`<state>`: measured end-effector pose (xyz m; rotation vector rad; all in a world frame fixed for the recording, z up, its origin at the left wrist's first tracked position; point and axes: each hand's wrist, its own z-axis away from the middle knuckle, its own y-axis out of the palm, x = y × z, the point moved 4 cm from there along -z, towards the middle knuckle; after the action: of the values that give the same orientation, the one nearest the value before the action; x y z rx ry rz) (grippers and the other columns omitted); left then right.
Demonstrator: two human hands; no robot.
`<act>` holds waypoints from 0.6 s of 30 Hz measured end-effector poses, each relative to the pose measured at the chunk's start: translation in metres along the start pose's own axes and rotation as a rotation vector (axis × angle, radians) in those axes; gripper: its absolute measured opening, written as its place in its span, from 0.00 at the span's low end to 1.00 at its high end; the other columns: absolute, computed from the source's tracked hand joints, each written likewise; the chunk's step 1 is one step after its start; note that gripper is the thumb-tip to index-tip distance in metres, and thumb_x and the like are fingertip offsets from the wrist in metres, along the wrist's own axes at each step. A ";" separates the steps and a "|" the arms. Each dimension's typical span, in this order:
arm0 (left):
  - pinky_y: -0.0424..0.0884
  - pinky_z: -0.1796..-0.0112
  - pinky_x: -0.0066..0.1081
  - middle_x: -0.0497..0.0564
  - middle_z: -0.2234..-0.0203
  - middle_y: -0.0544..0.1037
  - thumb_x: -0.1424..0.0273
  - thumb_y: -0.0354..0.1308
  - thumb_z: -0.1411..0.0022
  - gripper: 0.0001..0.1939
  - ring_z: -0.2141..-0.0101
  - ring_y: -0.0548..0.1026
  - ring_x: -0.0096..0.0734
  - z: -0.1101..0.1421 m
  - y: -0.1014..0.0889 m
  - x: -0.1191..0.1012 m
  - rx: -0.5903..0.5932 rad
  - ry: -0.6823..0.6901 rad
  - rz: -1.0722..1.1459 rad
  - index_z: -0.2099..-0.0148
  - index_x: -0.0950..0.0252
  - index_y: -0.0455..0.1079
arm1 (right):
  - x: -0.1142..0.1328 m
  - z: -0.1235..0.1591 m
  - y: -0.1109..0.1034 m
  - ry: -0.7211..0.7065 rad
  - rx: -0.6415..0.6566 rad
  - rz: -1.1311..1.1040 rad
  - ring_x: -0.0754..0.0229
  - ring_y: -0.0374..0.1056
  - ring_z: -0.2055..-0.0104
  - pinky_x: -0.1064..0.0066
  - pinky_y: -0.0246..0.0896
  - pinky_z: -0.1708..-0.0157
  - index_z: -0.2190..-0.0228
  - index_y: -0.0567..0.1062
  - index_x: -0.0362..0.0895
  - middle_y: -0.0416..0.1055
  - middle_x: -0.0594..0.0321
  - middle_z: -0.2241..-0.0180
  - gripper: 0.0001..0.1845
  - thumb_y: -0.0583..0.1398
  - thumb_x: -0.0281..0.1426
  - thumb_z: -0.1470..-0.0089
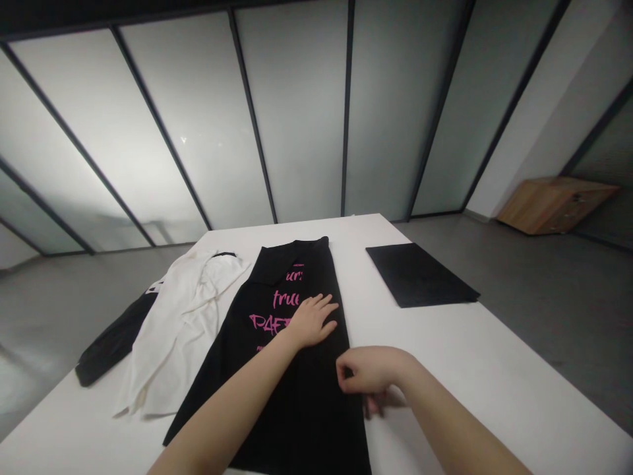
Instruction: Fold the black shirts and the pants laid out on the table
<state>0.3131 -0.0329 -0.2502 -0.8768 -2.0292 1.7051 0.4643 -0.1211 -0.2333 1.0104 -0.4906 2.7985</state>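
A black T-shirt (311,396) with pink lettering lies lengthwise on the white table, its long edges folded narrow. A folded black piece (274,264) rests across its upper left part. My left hand (312,321) is flat on the shirt, fingers spread, covering part of the print. At the shirt's right edge, my right hand (368,373) is closed, with thumb and forefinger curled into a loop on the cloth's edge. Its lower fingers are blurred, and the fingertips' exact hold is partly hidden.
On the left, a rumpled white garment (185,316) overlaps a black garment (116,340). A flat black folding board or folded cloth (420,276) lies at the table's right edge. Beyond the white table (435,356) stand frosted glass panels (297,119) and a wooden cabinet (548,204).
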 end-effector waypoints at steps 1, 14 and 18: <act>0.62 0.34 0.51 0.55 0.29 0.65 0.55 0.53 0.25 0.26 0.30 0.64 0.49 0.006 -0.001 -0.005 0.005 0.012 0.011 0.29 0.56 0.66 | 0.002 -0.002 0.006 -0.006 0.077 -0.009 0.64 0.70 0.83 0.80 0.58 0.80 0.62 0.72 0.45 0.74 0.70 0.80 0.06 0.57 0.25 0.40; 0.58 0.32 0.52 0.54 0.28 0.65 0.58 0.55 0.27 0.28 0.29 0.62 0.48 0.050 -0.006 -0.033 0.050 0.071 0.069 0.28 0.54 0.64 | 0.023 0.021 -0.007 -0.151 -0.231 0.044 0.65 0.67 0.80 0.77 0.60 0.77 0.68 0.75 0.44 0.72 0.69 0.80 0.09 0.57 0.33 0.38; 0.62 0.35 0.51 0.54 0.29 0.66 0.58 0.55 0.26 0.26 0.32 0.64 0.49 0.046 -0.009 -0.034 0.025 0.062 0.038 0.30 0.55 0.66 | 0.001 0.008 -0.017 -0.027 -0.338 0.034 0.63 0.70 0.81 0.74 0.64 0.78 0.65 0.73 0.45 0.76 0.66 0.78 0.04 0.59 0.32 0.40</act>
<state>0.3081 -0.0911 -0.2471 -0.9540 -1.9585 1.6979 0.4724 -0.1076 -0.2226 0.9708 -0.9526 2.6062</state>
